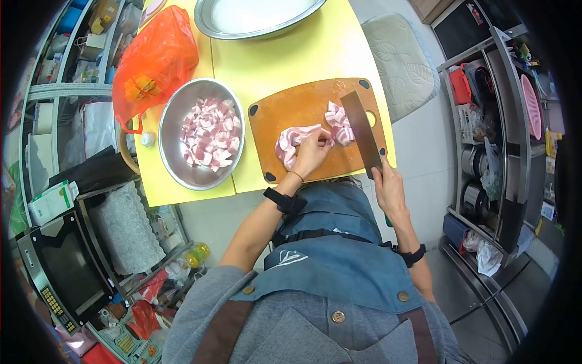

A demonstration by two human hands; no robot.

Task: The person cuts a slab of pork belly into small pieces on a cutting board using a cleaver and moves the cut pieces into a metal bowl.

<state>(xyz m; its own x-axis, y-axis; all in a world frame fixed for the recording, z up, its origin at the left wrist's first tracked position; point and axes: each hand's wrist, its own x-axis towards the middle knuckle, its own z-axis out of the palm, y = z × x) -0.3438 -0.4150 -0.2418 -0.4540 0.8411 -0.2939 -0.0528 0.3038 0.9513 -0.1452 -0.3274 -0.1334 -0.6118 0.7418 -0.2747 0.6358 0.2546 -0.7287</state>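
A strip of raw pork (290,141) lies curled on the brown cutting board (273,112). My left hand (312,151) is closed on the strip's right end, fingertips bunched together. Cut pork pieces (340,124) sit in a small pile just right of those fingers. My right hand (390,187) grips a cleaver (361,132) near its handle, most of which is hidden by the hand. The cleaver's broad dark blade stands over the board's right side, beside the cut pieces. Left of the board, a metal bowl (168,159) holds many pork chunks (211,133).
The yellow table (242,67) also bears a red plastic bag (163,51), a large metal basin (267,30) at the far edge and a garlic bulb (148,139). A cushioned stool (400,64) stands at the right. Shelves flank both sides, with a microwave (63,261) lower left.
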